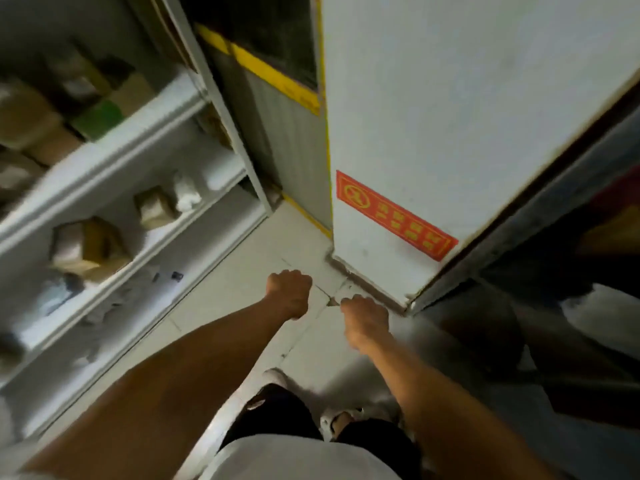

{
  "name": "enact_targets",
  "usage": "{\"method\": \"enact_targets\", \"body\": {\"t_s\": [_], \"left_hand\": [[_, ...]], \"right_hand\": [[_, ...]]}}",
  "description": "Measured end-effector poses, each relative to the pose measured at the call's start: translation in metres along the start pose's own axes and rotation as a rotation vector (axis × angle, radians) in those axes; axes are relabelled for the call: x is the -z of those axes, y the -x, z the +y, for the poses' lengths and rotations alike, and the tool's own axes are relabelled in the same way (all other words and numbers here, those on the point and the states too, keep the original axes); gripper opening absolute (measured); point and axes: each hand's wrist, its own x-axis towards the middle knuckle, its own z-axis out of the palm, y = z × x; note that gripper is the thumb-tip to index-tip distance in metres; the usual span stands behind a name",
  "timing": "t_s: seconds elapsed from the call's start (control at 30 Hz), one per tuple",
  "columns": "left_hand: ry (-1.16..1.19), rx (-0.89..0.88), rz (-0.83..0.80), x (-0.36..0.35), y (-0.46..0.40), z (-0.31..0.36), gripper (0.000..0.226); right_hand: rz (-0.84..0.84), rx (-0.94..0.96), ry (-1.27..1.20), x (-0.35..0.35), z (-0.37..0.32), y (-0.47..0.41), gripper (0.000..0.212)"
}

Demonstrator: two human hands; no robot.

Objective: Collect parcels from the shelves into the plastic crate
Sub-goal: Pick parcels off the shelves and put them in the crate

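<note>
Both my arms reach forward over the pale tiled floor. My left hand and my right hand are seen from the back, fingers curled under into fists, and nothing shows in either. White metal shelves run along the left with brown cardboard parcels, a smaller box, a white bagged parcel and a green box. The view is blurred. No plastic crate is in view.
A white pillar with a red and yellow sticker stands straight ahead, its base just beyond my hands. A grey shutter with yellow strips lies behind it. Dark shapes and a white sack fill the right side. My feet are below.
</note>
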Motion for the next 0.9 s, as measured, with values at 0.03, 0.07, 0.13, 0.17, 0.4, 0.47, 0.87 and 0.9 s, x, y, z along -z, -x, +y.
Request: {"method": "enact_targets", "body": {"t_s": [0.03, 0.07, 0.13, 0.17, 0.4, 0.47, 0.87, 0.9], "left_hand": [[0.018, 0.053, 0.013, 0.001, 0.006, -0.031, 0.051], [0.031, 0.094, 0.033, 0.002, 0.011, -0.061, 0.050], [0.054, 0.164, 0.075, 0.001, 0.020, -0.116, 0.047], [0.070, 0.201, 0.082, 0.000, 0.026, -0.142, 0.047], [0.292, 0.442, 0.194, -0.014, 0.078, -0.290, 0.041], [0.364, 0.512, 0.245, -0.023, 0.094, -0.328, 0.042], [0.593, 0.978, 0.355, -0.081, 0.172, -0.462, 0.036], [0.620, 1.010, 0.349, -0.087, 0.177, -0.467, 0.037]], "right_hand": [[0.024, 0.051, 0.037, 0.010, -0.027, -0.010, 0.041], [0.051, 0.093, 0.060, 0.021, -0.053, -0.019, 0.038], [0.098, 0.168, 0.087, 0.040, -0.103, -0.038, 0.039], [0.122, 0.207, 0.093, 0.048, -0.127, -0.046, 0.041], [0.188, 0.439, 0.090, 0.096, -0.288, -0.090, 0.043], [0.188, 0.498, 0.122, 0.105, -0.332, -0.097, 0.040], [0.151, 0.898, 0.354, 0.128, -0.541, -0.123, 0.043], [0.143, 0.932, 0.377, 0.126, -0.554, -0.124, 0.044]]}}
